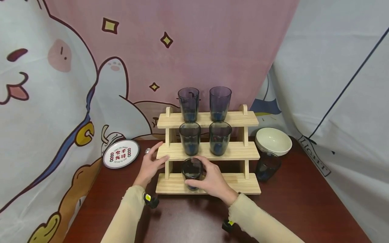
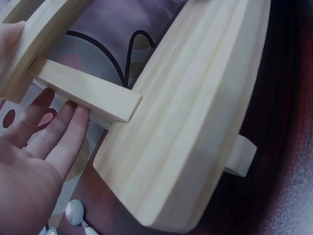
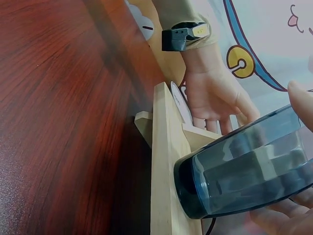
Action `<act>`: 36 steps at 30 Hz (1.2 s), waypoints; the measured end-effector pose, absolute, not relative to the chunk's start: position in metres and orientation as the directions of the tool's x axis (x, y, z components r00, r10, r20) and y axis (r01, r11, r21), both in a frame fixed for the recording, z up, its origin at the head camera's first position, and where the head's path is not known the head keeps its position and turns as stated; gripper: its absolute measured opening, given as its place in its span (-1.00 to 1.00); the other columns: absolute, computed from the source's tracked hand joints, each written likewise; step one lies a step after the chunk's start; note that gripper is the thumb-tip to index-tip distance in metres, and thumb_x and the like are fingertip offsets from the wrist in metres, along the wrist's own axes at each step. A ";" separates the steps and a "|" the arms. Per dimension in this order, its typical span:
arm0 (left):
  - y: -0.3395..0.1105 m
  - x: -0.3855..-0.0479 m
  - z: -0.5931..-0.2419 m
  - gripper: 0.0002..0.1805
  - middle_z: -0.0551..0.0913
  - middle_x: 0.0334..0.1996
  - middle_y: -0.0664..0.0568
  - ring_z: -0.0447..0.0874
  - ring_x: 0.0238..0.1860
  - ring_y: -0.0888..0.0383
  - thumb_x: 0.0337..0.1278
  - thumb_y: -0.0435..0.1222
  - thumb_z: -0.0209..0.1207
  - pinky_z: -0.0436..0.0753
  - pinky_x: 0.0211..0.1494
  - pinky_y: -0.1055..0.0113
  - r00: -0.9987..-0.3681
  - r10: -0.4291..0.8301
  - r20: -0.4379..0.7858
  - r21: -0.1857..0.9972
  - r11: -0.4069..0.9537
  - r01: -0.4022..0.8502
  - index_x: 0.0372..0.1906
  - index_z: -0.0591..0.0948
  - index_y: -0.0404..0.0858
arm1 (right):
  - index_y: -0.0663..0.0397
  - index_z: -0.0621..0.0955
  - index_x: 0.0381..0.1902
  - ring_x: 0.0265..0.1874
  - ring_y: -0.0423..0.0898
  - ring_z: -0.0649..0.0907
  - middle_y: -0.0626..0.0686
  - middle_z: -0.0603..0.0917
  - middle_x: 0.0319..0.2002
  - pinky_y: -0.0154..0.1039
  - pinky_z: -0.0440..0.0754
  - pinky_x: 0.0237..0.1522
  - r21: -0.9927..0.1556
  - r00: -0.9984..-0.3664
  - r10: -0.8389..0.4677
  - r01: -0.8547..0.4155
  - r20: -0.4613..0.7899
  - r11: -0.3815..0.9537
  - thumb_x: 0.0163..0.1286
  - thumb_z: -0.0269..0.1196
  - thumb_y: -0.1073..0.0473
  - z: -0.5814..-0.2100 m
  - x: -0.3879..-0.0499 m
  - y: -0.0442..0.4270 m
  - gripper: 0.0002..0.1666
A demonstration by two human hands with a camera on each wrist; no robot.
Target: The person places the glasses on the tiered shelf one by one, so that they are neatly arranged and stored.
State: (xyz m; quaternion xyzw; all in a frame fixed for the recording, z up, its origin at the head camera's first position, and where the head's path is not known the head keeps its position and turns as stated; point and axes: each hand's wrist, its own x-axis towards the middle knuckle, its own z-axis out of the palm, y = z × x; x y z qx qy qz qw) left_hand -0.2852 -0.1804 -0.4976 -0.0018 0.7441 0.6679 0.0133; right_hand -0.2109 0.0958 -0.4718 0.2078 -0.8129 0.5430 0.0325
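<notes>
A three-tier wooden display rack (image 1: 237,184) stands on the table. My right hand (image 1: 214,179) grips a dark tinted drinking glass (image 1: 192,173), fingers and thumb around its sides. In the right wrist view, the base of this glass (image 3: 190,191) meets the bottom board. At the rack's left side, my left hand (image 1: 149,167) holds the middle board's end. Its thumb lies on the board and its fingers (image 2: 73,132) touch the upright (image 2: 88,90). Two glasses, a left one (image 1: 190,140) and a right one (image 1: 219,140), stand on the middle tier.
Two more glasses, left (image 1: 188,104) and right (image 1: 220,104), stand on the top tier. Right of the rack are another dark glass (image 1: 268,167) and a cream bowl (image 1: 273,141). On the left lie a white plate (image 1: 121,154) with red characters and a spoon (image 2: 75,212). Printed cloth hangs behind.
</notes>
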 end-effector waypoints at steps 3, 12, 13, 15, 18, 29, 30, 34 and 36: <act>-0.182 -0.287 -0.503 -0.18 0.53 0.26 -0.28 0.72 0.09 -0.04 0.32 -0.29 0.42 0.71 0.20 -0.13 -1.000 0.010 -0.011 0.994 0.104 -0.009 0.60 0.36 0.09 | -0.12 0.50 0.42 0.08 -0.10 0.73 -0.01 0.69 0.20 -0.12 0.74 0.10 -0.859 -0.909 -0.299 -0.386 0.291 0.338 0.08 0.67 -0.16 -0.472 -0.210 0.094 -0.01; -0.181 -0.285 -0.498 -0.19 0.53 0.29 -0.33 0.72 0.08 -0.05 0.34 -0.33 0.39 0.70 0.21 -0.15 -1.000 0.016 -0.023 0.994 0.103 -0.021 0.61 0.36 0.07 | -0.08 0.49 0.42 0.08 -0.16 0.71 -0.03 0.69 0.19 -0.11 0.72 0.11 -0.834 -0.908 -0.290 -0.399 0.302 0.382 0.06 0.68 -0.18 -0.471 -0.209 0.092 0.03; -0.180 -0.283 -0.495 -0.20 0.53 0.28 -0.33 0.72 0.08 -0.06 0.34 -0.34 0.39 0.70 0.22 -0.15 -1.000 0.018 -0.025 0.994 0.103 -0.023 0.60 0.37 0.06 | -0.07 0.49 0.42 0.09 -0.15 0.71 -0.03 0.69 0.19 -0.10 0.72 0.12 -0.833 -0.908 -0.291 -0.399 0.302 0.382 0.06 0.68 -0.19 -0.471 -0.209 0.092 0.03; -0.178 -0.278 -0.487 -0.20 0.53 0.28 -0.34 0.72 0.08 -0.06 0.34 -0.34 0.39 0.70 0.22 -0.15 -1.000 0.021 -0.024 0.994 0.104 -0.021 0.61 0.37 0.03 | -0.06 0.49 0.43 0.09 -0.15 0.71 -0.02 0.69 0.20 -0.09 0.72 0.12 -0.834 -0.908 -0.291 -0.398 0.301 0.382 0.06 0.68 -0.19 -0.471 -0.209 0.092 0.03; -0.176 -0.273 -0.479 -0.20 0.53 0.27 -0.34 0.72 0.08 -0.04 0.33 -0.33 0.40 0.71 0.21 -0.12 -1.000 0.023 -0.012 0.994 0.108 -0.010 0.61 0.36 0.00 | -0.06 0.47 0.46 0.12 -0.15 0.69 -0.05 0.67 0.22 -0.09 0.71 0.16 -0.835 -0.914 -0.290 -0.384 0.284 0.394 0.06 0.68 -0.17 -0.471 -0.209 0.093 0.07; -0.183 -0.288 -0.506 -0.21 0.57 0.25 -0.29 0.74 0.07 -0.05 0.28 -0.25 0.46 0.76 0.13 -0.06 -1.000 0.013 0.018 0.996 0.093 0.019 0.55 0.43 0.14 | 0.19 0.38 0.53 0.38 0.06 0.56 0.10 0.56 0.41 0.03 0.63 0.31 -0.779 -0.870 -0.336 -0.479 0.360 0.405 0.05 0.70 -0.07 -0.466 -0.197 0.127 0.20; -0.183 -0.288 -0.506 -0.21 0.57 0.25 -0.29 0.74 0.08 -0.05 0.28 -0.25 0.46 0.77 0.13 -0.06 -1.000 0.014 0.022 0.995 0.093 0.024 0.56 0.42 0.12 | 0.19 0.39 0.52 0.38 0.05 0.56 0.09 0.56 0.41 0.03 0.64 0.31 -0.767 -0.864 -0.338 -0.493 0.374 0.410 0.05 0.71 -0.04 -0.467 -0.195 0.131 0.18; -0.183 -0.288 -0.507 -0.19 0.57 0.26 -0.29 0.74 0.08 -0.06 0.29 -0.26 0.45 0.77 0.12 -0.06 -0.999 0.018 0.030 0.995 0.092 0.032 0.58 0.39 0.06 | 0.04 0.45 0.48 0.36 -0.01 0.58 -0.01 0.57 0.38 -0.05 0.65 0.30 -0.748 -0.855 -0.327 -0.514 0.404 0.421 0.08 0.69 -0.01 -0.467 -0.187 0.153 0.06; -0.183 -0.289 -0.507 -0.20 0.57 0.27 -0.28 0.74 0.08 -0.06 0.30 -0.25 0.45 0.77 0.13 -0.05 -0.999 0.020 0.028 0.996 0.090 0.030 0.58 0.40 0.10 | -0.03 0.50 0.45 0.32 -0.04 0.61 -0.04 0.60 0.35 -0.10 0.67 0.28 -0.739 -0.848 -0.312 -0.528 0.429 0.419 0.12 0.68 -0.01 -0.468 -0.184 0.164 -0.02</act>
